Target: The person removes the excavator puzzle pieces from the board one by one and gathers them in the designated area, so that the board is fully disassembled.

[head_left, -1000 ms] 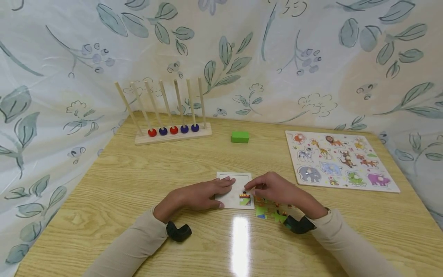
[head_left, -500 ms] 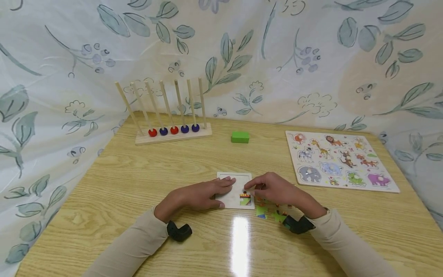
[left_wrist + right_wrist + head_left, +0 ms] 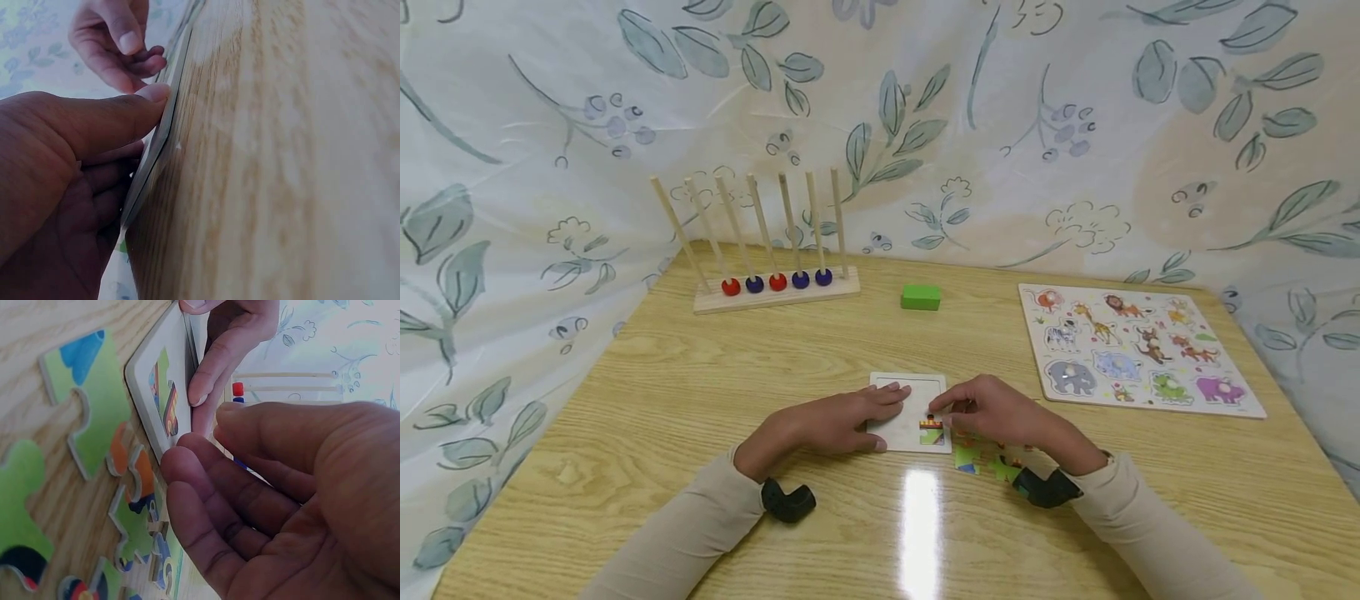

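Note:
A small white puzzle tray (image 3: 897, 435) lies on the table, with one green jigsaw piece (image 3: 932, 436) in its near right corner. My left hand (image 3: 842, 419) rests on the tray's left part, fingers outstretched; in the left wrist view its thumb (image 3: 125, 119) lies along the tray's edge. On the other side, my right hand (image 3: 996, 408) hovers over the tray's right edge, its index fingertip at the top of the piece. The right wrist view shows its fingers loosely bent, with nothing seen between them. Loose jigsaw pieces (image 3: 94, 400) lie beside the tray, partly under that hand.
An animal peg puzzle board (image 3: 1138, 350) lies at the right. Towards the back sits a green block (image 3: 920, 297). At the back left stands a wooden rack (image 3: 775, 292) of upright rods with red and blue beads. Patterned cloth (image 3: 925, 125) hangs behind the table.

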`<state>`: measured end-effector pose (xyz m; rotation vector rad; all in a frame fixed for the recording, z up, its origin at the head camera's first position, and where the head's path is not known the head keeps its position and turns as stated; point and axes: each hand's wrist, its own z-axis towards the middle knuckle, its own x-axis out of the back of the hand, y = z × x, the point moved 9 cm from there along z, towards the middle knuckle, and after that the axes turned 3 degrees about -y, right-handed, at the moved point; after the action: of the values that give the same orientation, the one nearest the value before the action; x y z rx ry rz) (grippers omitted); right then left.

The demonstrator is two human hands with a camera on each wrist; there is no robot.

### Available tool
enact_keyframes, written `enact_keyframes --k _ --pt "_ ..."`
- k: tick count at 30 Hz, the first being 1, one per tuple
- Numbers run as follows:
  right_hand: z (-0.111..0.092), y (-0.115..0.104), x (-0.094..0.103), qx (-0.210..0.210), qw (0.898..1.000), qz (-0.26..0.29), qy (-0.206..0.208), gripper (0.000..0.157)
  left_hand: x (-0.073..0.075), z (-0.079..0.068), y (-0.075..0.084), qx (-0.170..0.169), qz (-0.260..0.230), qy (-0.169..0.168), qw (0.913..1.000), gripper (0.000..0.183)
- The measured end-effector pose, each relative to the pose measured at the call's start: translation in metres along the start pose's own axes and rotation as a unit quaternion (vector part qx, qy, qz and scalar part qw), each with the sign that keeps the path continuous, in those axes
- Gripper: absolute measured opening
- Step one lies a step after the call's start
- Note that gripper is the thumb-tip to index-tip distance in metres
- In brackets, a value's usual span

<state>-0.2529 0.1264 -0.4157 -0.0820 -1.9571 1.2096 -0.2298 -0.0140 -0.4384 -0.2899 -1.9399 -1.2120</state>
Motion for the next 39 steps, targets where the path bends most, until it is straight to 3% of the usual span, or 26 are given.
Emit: enact_keyframes --k 17,25,31,39 --pt "-0.001 -0.007 0.001 0.009 1.0 -0.006 0.003 0.023 0.001 0.001 -0.001 -0.002 -0.001 -0.004 1.0 0.063" --pt "-0.001 -0.014 0.005 0.044 0.999 -0.009 0.016 0.022 0.002 0.0 -0.002 -0.002 -0.002 -0.003 1.0 0.063" --pt "0.003 -0.013 0.004 0.072 0.997 0.022 0.022 0.021 0.002 0.0 -0.002 -0.002 -0.008 -0.001 1.0 0.064" --pt "0.008 -0.009 -0.003 0.045 0.998 0.05 0.012 0.021 0.002 0.0 -0.002 -0.004 -0.007 0.0 1.0 0.064"
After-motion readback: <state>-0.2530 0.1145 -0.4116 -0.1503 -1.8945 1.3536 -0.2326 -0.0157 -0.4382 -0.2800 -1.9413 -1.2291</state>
